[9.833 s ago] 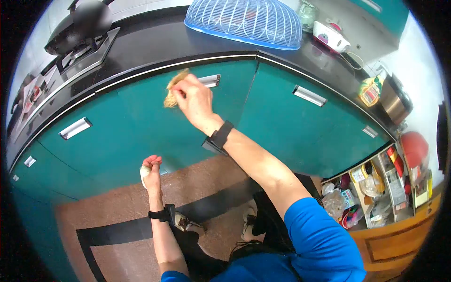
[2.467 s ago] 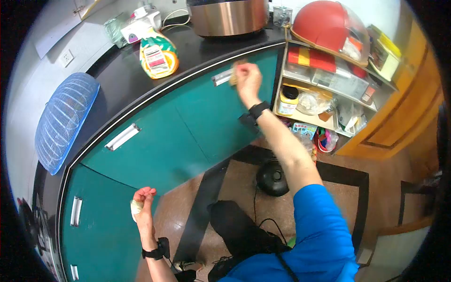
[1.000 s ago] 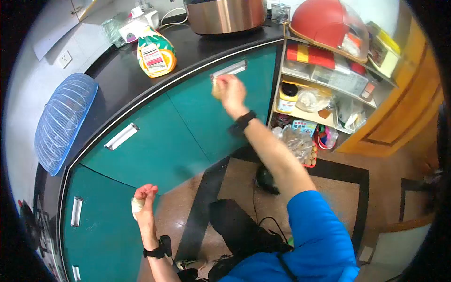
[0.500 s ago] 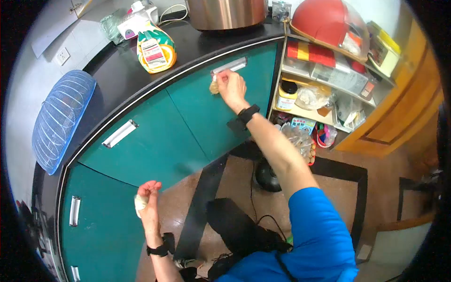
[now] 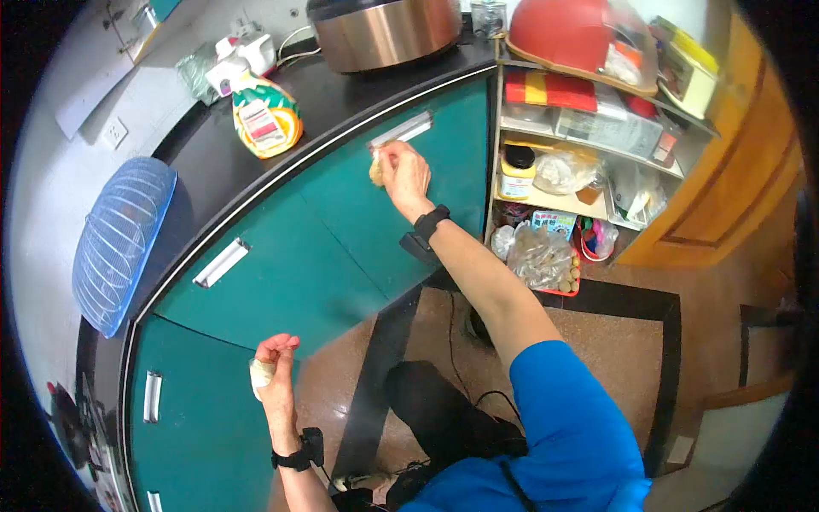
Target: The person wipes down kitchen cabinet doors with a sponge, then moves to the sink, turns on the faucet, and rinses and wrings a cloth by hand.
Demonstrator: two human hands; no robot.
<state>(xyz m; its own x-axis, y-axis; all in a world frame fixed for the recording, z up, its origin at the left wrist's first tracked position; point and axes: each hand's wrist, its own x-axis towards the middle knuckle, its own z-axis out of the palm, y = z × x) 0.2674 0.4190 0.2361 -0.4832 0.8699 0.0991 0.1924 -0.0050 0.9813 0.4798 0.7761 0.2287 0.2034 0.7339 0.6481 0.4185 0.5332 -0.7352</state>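
My right hand is closed around a small crumpled tan wad, perhaps a cloth or paper; its exact kind is unclear. The fingertips are just at the lower edge of a silver handle on a green cabinet door. Lower left, my left hand is raised with its fingers curled together, in front of another green door. A whitish, folded piece lies against its palm side, and I cannot make out what it is. Both wrists wear black bands.
The black counter carries an orange-and-green bottle, a large steel cooker and a blue mesh food cover. Right of the doors stands an open shelf with a black-lidded jar and bags. A wooden door is beyond.
The view has shifted slightly, so the counter and shelf sit differently in the picture. My right hand stays by the same handle with the tan wad. My left hand keeps nearly the same pose.
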